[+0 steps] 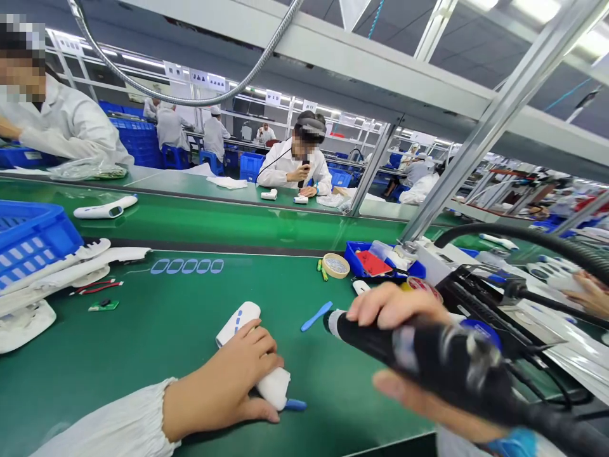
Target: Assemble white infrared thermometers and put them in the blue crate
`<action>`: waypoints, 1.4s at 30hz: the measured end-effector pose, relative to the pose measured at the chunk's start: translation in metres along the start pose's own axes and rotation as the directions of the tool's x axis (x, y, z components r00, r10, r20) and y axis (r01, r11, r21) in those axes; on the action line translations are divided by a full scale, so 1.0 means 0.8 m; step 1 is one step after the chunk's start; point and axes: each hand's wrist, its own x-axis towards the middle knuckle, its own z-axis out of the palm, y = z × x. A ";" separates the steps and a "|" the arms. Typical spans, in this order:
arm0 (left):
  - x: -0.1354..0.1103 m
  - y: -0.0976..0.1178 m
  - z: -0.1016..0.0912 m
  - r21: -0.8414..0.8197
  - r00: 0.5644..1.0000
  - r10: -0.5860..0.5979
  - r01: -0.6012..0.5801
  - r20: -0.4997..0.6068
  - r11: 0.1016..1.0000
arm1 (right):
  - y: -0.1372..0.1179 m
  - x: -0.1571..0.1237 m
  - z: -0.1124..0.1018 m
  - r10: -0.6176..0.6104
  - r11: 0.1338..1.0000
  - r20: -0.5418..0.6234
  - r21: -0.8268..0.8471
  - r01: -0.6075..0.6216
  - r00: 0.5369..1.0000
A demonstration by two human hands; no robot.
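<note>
My left hand (238, 374) is closed over a white plastic handheld housing (275, 388) lying on the green work mat, its fingers hiding the middle of it. The housing's upper end carries small blue marks, and a blue piece (295, 404) sticks out at its lower end. In my right hand (404, 311), raised over the right side of the bench, is a black electric screwdriver (380, 346) with a thick cable at its rear, partly blurred. Just left of the screwdriver's tip lies a blue plastic pry tool (316, 316) on the mat.
White shell parts (80, 270) and a blue crate (38, 235) stand at left, near a small green circuit board (103, 306). A blue parts bin (380, 259) and tape roll (335, 265) sit at back right. A metal post (476, 139) rises behind. A co-worker (299, 158) sits opposite.
</note>
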 end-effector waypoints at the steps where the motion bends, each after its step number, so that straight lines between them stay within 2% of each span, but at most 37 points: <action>1: -0.001 0.000 -0.003 -0.027 1.000 0.004 -0.004 -0.008 1.000 | -0.001 -0.007 -0.009 0.014 0.992 0.141 -0.125 0.004 0.990; 3: -0.006 -0.003 -0.010 -0.090 0.998 -0.024 0.018 -0.061 0.996 | 0.007 -0.024 -0.017 0.091 0.924 0.346 -0.378 0.050 0.934; 4: -0.009 -0.005 -0.014 -0.123 0.992 -0.063 0.049 -0.112 0.991 | 0.016 -0.034 -0.017 0.127 0.861 0.401 -0.499 0.100 0.907; 6: -0.014 -0.009 -0.023 -0.232 0.951 -0.188 0.130 -0.247 0.964 | 0.041 -0.056 -0.013 0.121 0.706 0.465 -0.662 0.253 0.877; 7: -0.015 -0.011 -0.028 -0.323 0.911 -0.272 0.168 -0.310 0.931 | 0.054 -0.067 -0.010 0.089 0.629 0.496 -0.700 0.338 0.864; 9: -0.015 -0.009 -0.041 -0.563 0.812 -0.451 0.190 -0.370 0.804 | 0.077 -0.086 -0.007 0.033 0.509 0.531 -0.738 0.443 0.847; 11: -0.009 -0.003 -0.057 -0.775 0.744 -0.589 0.155 -0.316 0.612 | 0.089 -0.092 -0.009 0.033 0.474 0.515 -0.763 0.440 0.857; 13: 0.001 0.005 -0.074 -0.894 0.721 -0.657 0.122 -0.219 0.432 | 0.092 -0.080 -0.014 0.091 0.525 0.422 -0.790 0.317 0.902; 14: 0.007 0.009 -0.081 -0.923 0.722 -0.668 0.112 -0.179 0.369 | 0.093 -0.067 -0.017 0.145 0.562 0.346 -0.800 0.211 0.927; 16: 0.019 0.016 -0.092 -0.947 0.731 -0.667 0.097 -0.140 0.306 | 0.101 -0.027 -0.020 0.291 0.607 0.194 -0.795 -0.024 0.937; 17: 0.024 0.017 -0.095 -0.950 0.739 -0.660 0.095 -0.132 0.296 | 0.110 -0.004 -0.020 0.402 0.576 0.117 -0.803 -0.151 0.908; 21: 0.035 0.017 -0.089 -0.950 0.746 -0.651 0.083 -0.141 0.301 | 0.165 0.085 -0.008 0.543 0.431 -0.047 -0.841 -0.327 0.839; 24: 0.036 0.011 -0.082 -0.956 0.753 -0.644 0.070 -0.137 0.285 | 0.202 0.124 0.009 0.618 0.303 -0.166 -0.852 -0.427 0.768; 26: 0.036 0.007 -0.081 -0.962 0.757 -0.641 0.066 -0.124 0.264 | 0.216 0.136 0.021 0.651 0.256 -0.207 -0.846 -0.468 0.730; 28: 0.037 0.004 -0.081 -0.968 0.757 -0.642 0.052 -0.122 0.245 | 0.223 0.141 0.029 0.678 0.248 -0.218 -0.832 -0.497 0.702; 31: 0.038 -0.001 -0.083 -0.977 0.765 -0.633 0.024 -0.119 0.213 | 0.228 0.146 0.033 0.710 0.279 -0.208 -0.793 -0.541 0.672; 37: 0.041 -0.017 -0.078 -0.992 0.777 -0.623 -0.012 -0.087 0.124 | 0.231 0.148 0.033 0.777 0.421 -0.136 -0.614 -0.668 0.615; 40: 0.042 -0.024 -0.074 -0.997 0.769 -0.635 -0.037 -0.072 0.068 | 0.223 0.148 0.034 0.768 0.520 -0.098 -0.481 -0.706 0.633; 42: 0.041 -0.026 -0.073 -0.998 0.773 -0.631 -0.059 -0.065 0.031 | 0.207 0.148 0.038 0.737 0.612 -0.063 -0.360 -0.704 0.673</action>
